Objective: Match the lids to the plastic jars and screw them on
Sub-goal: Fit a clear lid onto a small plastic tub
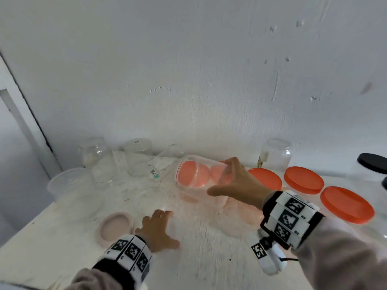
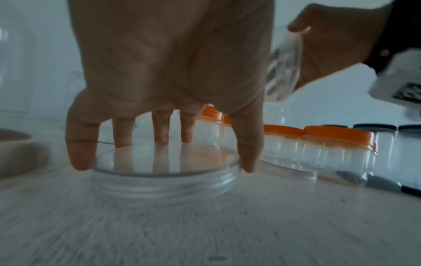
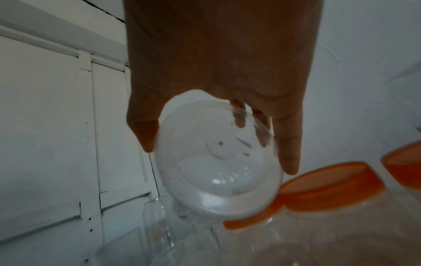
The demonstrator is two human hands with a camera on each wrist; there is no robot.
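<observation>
My right hand (image 1: 219, 177) grips a clear open plastic jar (image 1: 188, 174) and holds it tilted on its side above the white table (image 1: 209, 258), mouth to the left. The right wrist view shows the jar's base (image 3: 218, 171) between thumb and fingers of that hand (image 3: 218, 154). My left hand (image 1: 167, 227) is down on the table near the front. In the left wrist view its fingertips (image 2: 77, 162) stand around the rim of a flat clear lid (image 2: 164, 176), thumb and fingers on opposite sides.
A pink lid (image 1: 116, 227) lies upturned left of my left hand. Jars with orange lids (image 1: 303, 180) stand at the right, a black lid (image 1: 372, 163) beyond them. Open clear jars (image 1: 98, 160) and a clear tub (image 1: 71, 185) crowd the back left by the wall.
</observation>
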